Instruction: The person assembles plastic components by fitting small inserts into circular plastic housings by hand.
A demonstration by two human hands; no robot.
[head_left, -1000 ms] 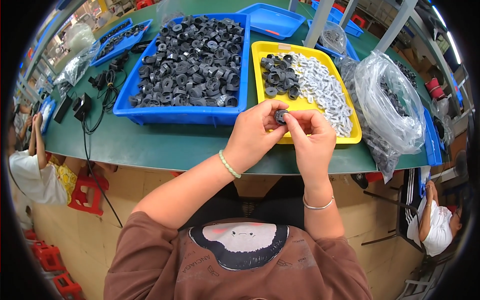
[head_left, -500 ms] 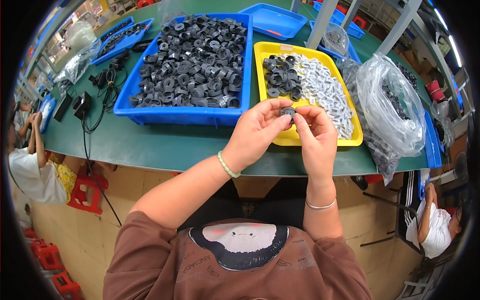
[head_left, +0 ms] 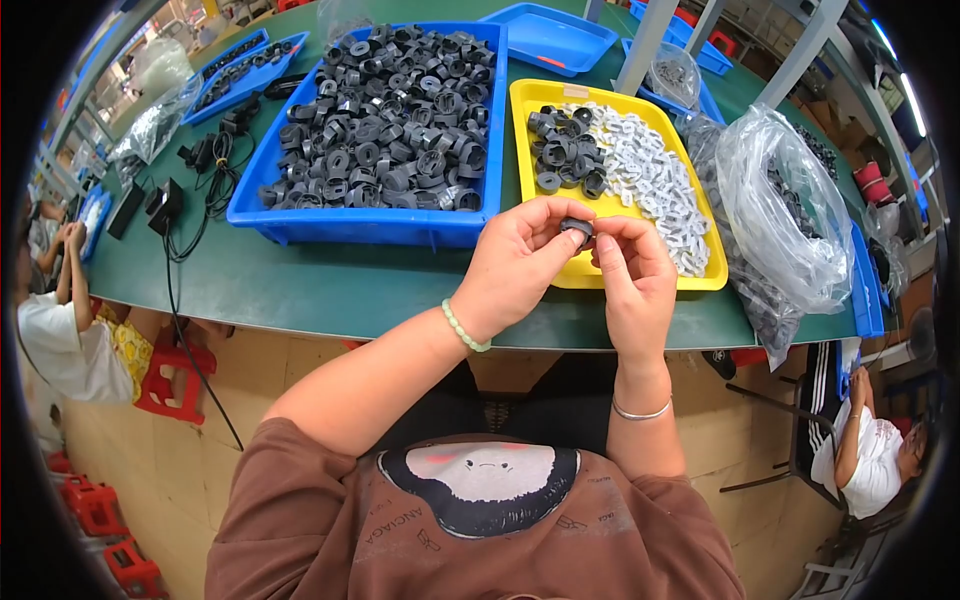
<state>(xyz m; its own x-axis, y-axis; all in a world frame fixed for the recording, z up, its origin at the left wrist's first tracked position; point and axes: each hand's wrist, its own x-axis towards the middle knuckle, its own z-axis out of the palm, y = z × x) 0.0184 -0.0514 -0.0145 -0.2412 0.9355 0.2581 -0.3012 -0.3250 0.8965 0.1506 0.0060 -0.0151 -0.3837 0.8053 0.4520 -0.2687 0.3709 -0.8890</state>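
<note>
A small black ring-shaped plastic part (head_left: 577, 228) is pinched between the thumb and fingers of my left hand (head_left: 519, 255). My right hand (head_left: 637, 268) has its fingertips against the part's right side, thumb and fingers bent together. Both hands are over the near left edge of a yellow tray (head_left: 575, 277). In that tray, dark plastic parts (head_left: 565, 150) lie at the left and many small white plastic pieces (head_left: 650, 175) fill the middle and right. Left of it stands a blue bin (head_left: 370, 228) heaped with similar black ring-shaped parts (head_left: 400, 120).
Clear plastic bags (head_left: 785, 220) of dark parts stand right of the yellow tray. A blue tray (head_left: 555, 40) lies behind, near a grey metal post (head_left: 645, 48). Black cables and an adapter (head_left: 163, 207) are at left. Co-workers sit at both sides, one near a red stool (head_left: 178, 385).
The black part has been tilted between my fingers, its face turned away from where it was. My right thumb has drawn slightly back and down from it. The trays look unchanged.
</note>
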